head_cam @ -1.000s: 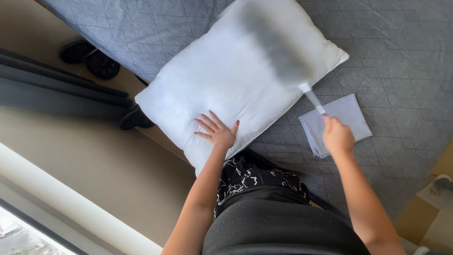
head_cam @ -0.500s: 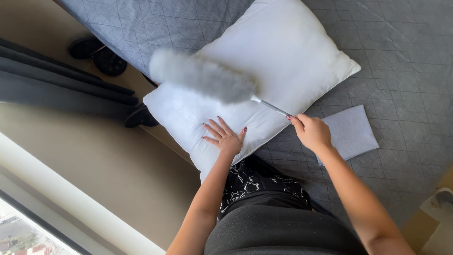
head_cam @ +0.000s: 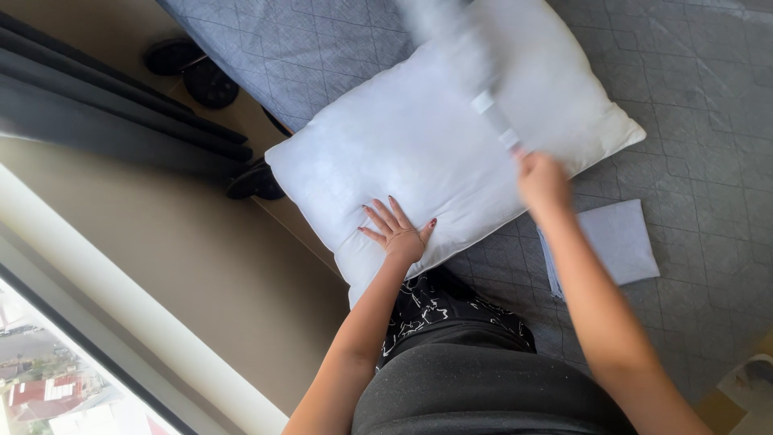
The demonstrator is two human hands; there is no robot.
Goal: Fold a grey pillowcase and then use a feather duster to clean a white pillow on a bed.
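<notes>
A large white pillow (head_cam: 427, 153) lies on a bed with a grey quilted cover (head_cam: 692, 89). My left hand (head_cam: 396, 229) rests flat on the pillow's near corner, fingers spread. My right hand (head_cam: 541, 179) grips the white handle of a fluffy duster (head_cam: 455, 44), whose head is a motion-blurred pale shape over the pillow's far half. A folded pale-blue cloth (head_cam: 620, 242) lies on the cover just right of my right forearm.
Dark curtains (head_cam: 105, 129) hang at the left beside a beige wall and a window (head_cam: 56, 379). Dark shoes (head_cam: 193, 72) sit on the floor by the bed, another dark shoe (head_cam: 254, 181) near the pillow's left corner.
The duster head has swung from the pillow's left side up toward its far middle. My right hand has moved with it. My left hand stays pressed on the pillow.
</notes>
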